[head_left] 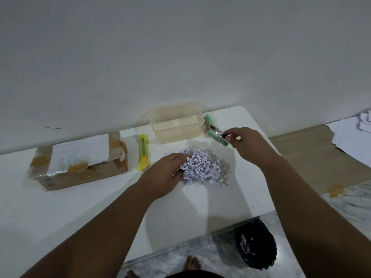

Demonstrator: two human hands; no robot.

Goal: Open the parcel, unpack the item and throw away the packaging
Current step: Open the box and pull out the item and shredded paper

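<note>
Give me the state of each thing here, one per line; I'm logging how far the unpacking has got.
cardboard box: opened at its right end, on the table.
utility knife: lying flat, untouched.
plastic container: lidless, looks empty.
shredded paper: heaped on the table, under the left hand.
green item: plastic-wrapped, pinched by the right hand.
black bag: open, holding paper shreds.

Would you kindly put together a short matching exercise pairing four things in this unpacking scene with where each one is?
Things:
1. cardboard box
2. yellow utility knife
3. shredded paper
4. black bin bag

Places:
A. on the floor by the table's near edge
B. under the left hand, middle of the table
C. far left on the table
D. between the box and the paper pile

Pairs: 1-C, 2-D, 3-B, 4-A

The right hand holds a green wrapped item beside the clear plastic tub.
</note>
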